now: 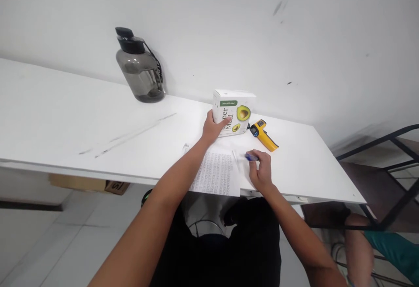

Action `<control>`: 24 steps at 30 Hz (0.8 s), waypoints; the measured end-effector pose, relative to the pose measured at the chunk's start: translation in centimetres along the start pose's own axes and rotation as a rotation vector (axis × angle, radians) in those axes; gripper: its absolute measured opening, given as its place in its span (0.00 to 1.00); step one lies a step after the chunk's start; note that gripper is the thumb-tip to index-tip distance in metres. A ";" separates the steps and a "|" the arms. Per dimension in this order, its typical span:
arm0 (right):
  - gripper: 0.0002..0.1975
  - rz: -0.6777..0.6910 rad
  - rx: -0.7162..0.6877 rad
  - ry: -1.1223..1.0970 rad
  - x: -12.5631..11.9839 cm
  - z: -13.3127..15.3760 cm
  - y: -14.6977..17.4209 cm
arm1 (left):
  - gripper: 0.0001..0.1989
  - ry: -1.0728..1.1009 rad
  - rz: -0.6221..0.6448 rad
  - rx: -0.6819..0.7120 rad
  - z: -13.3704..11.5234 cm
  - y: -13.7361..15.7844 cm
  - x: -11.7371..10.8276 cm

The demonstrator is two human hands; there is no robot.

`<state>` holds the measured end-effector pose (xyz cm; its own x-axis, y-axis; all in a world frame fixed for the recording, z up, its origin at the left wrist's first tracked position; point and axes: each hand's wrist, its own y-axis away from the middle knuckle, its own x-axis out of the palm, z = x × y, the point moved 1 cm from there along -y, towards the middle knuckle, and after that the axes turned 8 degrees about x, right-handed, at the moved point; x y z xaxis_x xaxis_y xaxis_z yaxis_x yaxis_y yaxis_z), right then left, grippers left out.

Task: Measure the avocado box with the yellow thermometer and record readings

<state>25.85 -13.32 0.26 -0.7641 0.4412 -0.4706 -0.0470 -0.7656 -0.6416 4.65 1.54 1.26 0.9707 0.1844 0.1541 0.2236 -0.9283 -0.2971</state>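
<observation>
Against a white wall, on the white table (98, 121), our left hand (212, 128) clasped the avocado-printed carton (237, 108) standing behind the printed sheet (216, 173); our right hand (261, 169) pinched a blue pen (251, 157) near the yellow infrared thermometer (263, 134).

The left hand (213, 126) covers part of the lettering on the white carton (233, 112); the printed sheet's (216, 173) rows are too small to read; the right hand (261, 170) hides most of the blue pen (251, 157); the seated neighbour's leg (359, 243) is cut off at the lower edge.
</observation>
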 end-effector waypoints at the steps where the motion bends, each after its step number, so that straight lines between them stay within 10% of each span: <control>1: 0.08 -0.002 0.020 0.009 0.0 0.2 -0.2 | 0.38 0.000 -0.001 0.000 -0.1 0.0 0.0; 14: 0.36 0.565 0.417 -0.375 1.1 1.9 -1.1 | 0.35 0.017 -0.016 0.021 -0.3 0.2 0.0; 24: 0.21 0.640 0.427 -0.160 0.8 3.0 -1.4 | 0.36 0.082 -0.093 0.124 -1.3 0.1 0.2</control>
<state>23.37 -13.25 2.59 -0.8081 -0.1945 -0.5561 0.2156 -0.9761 0.0281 4.72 1.02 2.51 0.9358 0.2361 0.2616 0.3264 -0.8606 -0.3908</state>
